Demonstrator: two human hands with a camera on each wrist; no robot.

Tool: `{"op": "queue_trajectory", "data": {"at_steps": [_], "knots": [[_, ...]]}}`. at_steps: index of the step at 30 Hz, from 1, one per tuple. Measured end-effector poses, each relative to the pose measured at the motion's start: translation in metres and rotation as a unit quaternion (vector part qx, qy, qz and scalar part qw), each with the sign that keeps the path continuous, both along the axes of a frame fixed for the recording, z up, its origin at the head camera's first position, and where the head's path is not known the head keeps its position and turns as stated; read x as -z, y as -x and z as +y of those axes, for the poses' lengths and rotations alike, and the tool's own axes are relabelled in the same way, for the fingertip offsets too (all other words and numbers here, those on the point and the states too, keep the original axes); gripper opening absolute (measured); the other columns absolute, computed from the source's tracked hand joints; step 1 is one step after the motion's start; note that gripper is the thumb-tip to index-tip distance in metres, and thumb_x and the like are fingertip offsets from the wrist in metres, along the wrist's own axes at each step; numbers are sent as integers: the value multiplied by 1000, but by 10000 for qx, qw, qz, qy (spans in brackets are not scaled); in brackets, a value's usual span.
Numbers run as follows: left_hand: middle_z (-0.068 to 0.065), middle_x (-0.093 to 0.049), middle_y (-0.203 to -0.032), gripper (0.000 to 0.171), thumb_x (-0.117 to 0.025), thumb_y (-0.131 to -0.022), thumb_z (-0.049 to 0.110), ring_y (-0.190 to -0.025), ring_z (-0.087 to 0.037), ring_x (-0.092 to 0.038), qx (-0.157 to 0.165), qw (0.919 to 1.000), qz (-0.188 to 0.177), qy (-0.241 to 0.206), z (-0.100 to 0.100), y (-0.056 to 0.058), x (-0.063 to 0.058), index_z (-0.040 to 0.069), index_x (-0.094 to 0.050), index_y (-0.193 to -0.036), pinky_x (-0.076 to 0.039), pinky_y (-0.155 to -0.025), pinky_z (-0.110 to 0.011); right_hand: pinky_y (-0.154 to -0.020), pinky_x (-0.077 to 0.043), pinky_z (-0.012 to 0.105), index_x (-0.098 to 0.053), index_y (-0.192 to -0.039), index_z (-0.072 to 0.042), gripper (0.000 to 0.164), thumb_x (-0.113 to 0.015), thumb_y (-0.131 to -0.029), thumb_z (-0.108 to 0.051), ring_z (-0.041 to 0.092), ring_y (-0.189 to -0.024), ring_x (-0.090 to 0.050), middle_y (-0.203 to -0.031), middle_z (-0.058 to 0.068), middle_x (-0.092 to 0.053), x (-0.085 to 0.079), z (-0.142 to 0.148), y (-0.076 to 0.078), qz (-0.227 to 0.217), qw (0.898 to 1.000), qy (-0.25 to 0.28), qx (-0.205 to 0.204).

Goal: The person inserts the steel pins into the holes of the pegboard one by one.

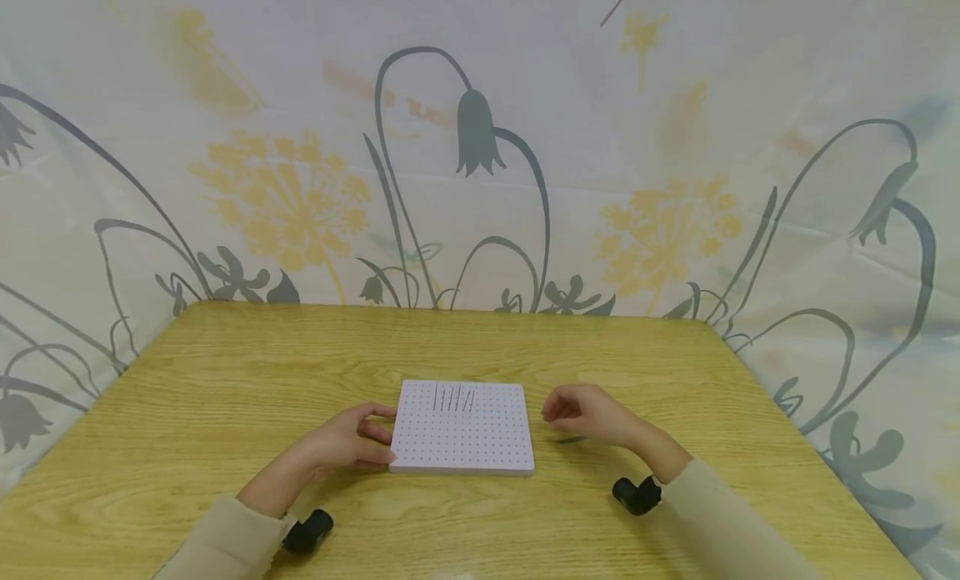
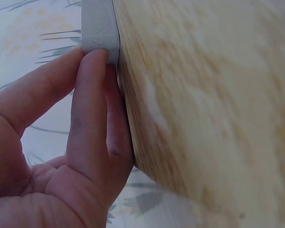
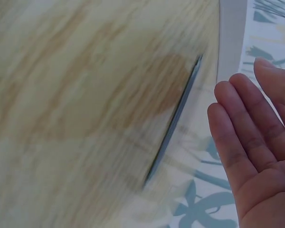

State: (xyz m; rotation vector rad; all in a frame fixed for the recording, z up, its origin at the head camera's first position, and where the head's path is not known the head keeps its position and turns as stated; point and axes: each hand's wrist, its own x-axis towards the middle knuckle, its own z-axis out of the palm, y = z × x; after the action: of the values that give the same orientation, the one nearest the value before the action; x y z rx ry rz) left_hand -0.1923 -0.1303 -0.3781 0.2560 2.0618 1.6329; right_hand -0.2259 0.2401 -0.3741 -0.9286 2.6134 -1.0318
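A white board [image 1: 461, 442] with a grid of small holes lies flat on the table. Several thin dark pins [image 1: 451, 398] stand in a row in its far part; some lean. My left hand [image 1: 348, 437] touches the board's left side, its thumb at the near corner; in the left wrist view its fingertips rest against the board's edge [image 2: 99, 28]. Just off the right side hovers my right hand [image 1: 588, 413], holding nothing, with its fingers loosely extended in the right wrist view. Below it on the table lies a slender dark tool with a pointed end [image 3: 173, 123], its exact kind unclear.
The wood-grained table [image 1: 300, 347] reaches back to a hanging cloth [image 1: 570, 205] printed with flowers. That cloth also runs along the left and right sides. A black wrist camera [image 1: 307, 532] sits by the left sleeve and another camera [image 1: 637, 495] by the right.
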Motion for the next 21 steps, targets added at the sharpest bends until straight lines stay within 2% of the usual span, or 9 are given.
{"op": "queue_trajectory", "data": {"at_steps": [8, 13, 21], "knots": [[-20, -52, -101, 63, -67, -80, -8, -82, -22, -59, -17, 10000, 12, 22, 0, 1, 2, -11, -34, -134, -54, -74, -37, -71, -51, 26, -65, -89, -4, 8, -69, -84, -7, 9, -78, -58, -85, -1, -64, 4, 8, -4, 93, 9997, -199, 121], [-20, -52, -101, 63, -67, -80, -8, -82, -22, -60, -15, 10000, 30, 41, 0, 0, 2, -11, -34, -134, -54, -74, -37, -69, -51, 26, -65, -86, -4, 4, -69, -83, -5, 10, -77, -58, -84, -1, -63, 4, 13, -6, 262, 9993, -283, -5], [-20, -52, -102, 64, -68, -80, -7, -82, -22, -59, -19, 10000, 28, 40, 0, 1, 2, -10, -34, -134, -54, -74, -36, -67, -49, 25, -64, -84, -4, 5, -69, -82, -3, 8, -75, -55, -83, -1, -60, 4, 23, -7, 296, 9981, -537, 24]]}}
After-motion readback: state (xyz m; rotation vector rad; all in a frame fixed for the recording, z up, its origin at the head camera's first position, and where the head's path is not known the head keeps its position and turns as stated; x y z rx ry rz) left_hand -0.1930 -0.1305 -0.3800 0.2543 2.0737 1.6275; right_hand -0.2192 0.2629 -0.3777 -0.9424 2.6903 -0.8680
